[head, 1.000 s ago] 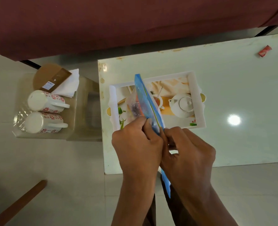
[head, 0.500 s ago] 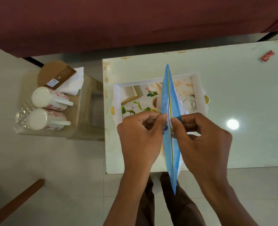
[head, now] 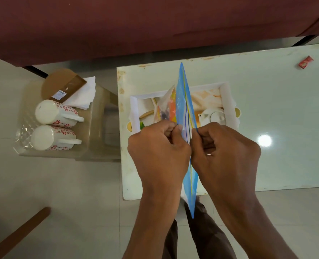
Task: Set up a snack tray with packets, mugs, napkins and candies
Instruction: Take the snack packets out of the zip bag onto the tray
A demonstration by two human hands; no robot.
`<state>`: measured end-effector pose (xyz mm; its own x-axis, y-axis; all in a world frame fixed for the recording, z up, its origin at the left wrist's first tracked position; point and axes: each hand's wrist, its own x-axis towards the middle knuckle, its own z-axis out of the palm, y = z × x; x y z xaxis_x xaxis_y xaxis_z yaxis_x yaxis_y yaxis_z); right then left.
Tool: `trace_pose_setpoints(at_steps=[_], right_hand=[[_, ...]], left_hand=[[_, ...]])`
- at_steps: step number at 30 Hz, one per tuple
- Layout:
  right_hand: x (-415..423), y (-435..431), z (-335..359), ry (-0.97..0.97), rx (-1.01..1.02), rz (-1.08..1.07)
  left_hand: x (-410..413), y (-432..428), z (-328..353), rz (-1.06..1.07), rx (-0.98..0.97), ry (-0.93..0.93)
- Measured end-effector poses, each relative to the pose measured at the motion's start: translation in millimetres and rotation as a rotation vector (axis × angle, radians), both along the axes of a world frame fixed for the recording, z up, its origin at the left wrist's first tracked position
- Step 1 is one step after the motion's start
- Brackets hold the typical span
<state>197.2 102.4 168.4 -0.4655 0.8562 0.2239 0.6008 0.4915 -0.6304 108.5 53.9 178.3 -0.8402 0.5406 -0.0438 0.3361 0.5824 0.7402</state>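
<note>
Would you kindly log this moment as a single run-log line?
left hand: pinching zip bag | right hand: pinching opposite side | bag: above tray | mugs: on stool, lying sideways

Two bare forearms reach forward side by side. The left hand [head: 159, 146] and right hand [head: 225, 150] are curled, each pinching one side of a zip bag's [head: 185, 101] blue top edge between them.

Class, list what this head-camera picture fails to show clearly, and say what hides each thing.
1. Contents of the zip bag: coloured blurs only, behind crinkled plastic.
2. Near part of the tray: covered by the left hand and right hand.
3. Label on the brown box: too small to read.
4. Red wrapper: too small to identify.
</note>
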Motion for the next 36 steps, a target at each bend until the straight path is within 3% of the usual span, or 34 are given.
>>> trace_pose_setpoints(at_steps=[5,8,18,23,27,29,32,33,36], right_hand=[[7.2,11.3,-5.2,-0.069,0.093,-0.123],[34.1,30.6,-10.8,-0.100,0.051,-0.227],[50.7,42.3,5.2,-0.034,-0.111,-0.293],[36.1,38.2,18.0,0.023,-0.135,-0.287],[30.1,33.4,31.1,0.004,-0.115,-0.262],[30.2,28.2,40.8,-0.025,-0.041,-0.261],[26.1,12.5,53.3,-0.060,0.277,-0.169],[21.2,7.5,55.7,-0.042,0.292,-0.119],[-0.6,0.0,51.6,-0.177,-0.103,-0.021]], left_hand=[[-20.5,-10.3,1.1,0.088,-0.076,0.169],[-50.7,-24.7,-0.4,0.145,-0.092,0.116],[-81.2,-34.9,9.8,0.021,-0.147,0.210],[-79.9,-35.8,12.0,0.010,-0.107,0.183],[-67.2,-35.0,21.6,0.043,0.007,0.048],[-56.1,-33.5,29.4,0.027,0.073,-0.016],[-37.8,-31.8,42.4,-0.021,0.203,-0.068],[-32.9,-32.2,44.9,-0.037,0.233,-0.092],[-22.8,-38.8,42.5,-0.077,0.270,-0.104]])
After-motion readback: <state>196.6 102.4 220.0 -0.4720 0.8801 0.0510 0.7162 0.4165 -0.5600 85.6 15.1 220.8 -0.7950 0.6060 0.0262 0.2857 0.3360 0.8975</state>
